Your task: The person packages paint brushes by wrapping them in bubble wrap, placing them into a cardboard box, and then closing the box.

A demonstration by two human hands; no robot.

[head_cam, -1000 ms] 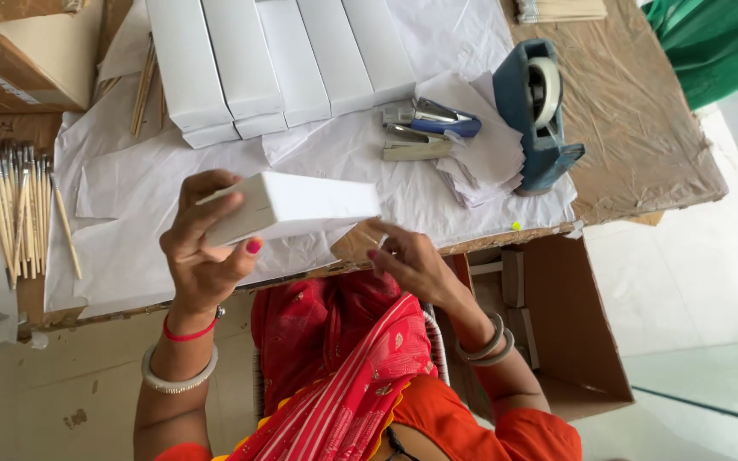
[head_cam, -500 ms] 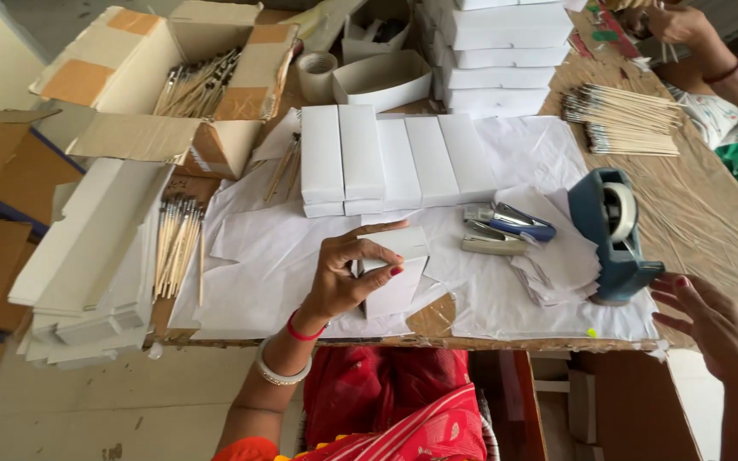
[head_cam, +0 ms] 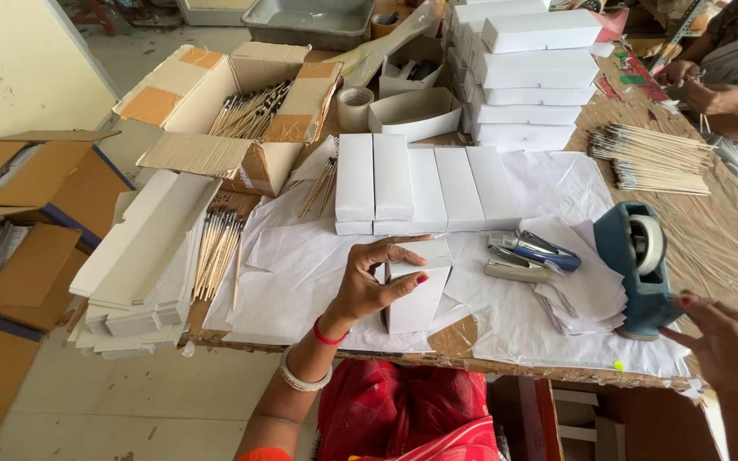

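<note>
Packing bench, white paper over brown tabletop (head_cam: pixel 728 248); concrete floor to the left.

Left to right: flattened cartons (head_cam: pixel 19 256) on floor; open cardboard box of brushes (head_cam: pixel 241 111); left hand (head_cam: pixel 369 286) clasped round small white box (head_cam: pixel 420 290) standing on the paper (head_cam: pixel 301 273) near front edge; row of white boxes (head_cam: pixel 424 183) behind; stapler (head_cam: pixel 531 252); blue tape dispenser (head_cam: pixel 638 265); right hand (head_cam: pixel 728 358) open, empty, just beside dispenser.
</note>
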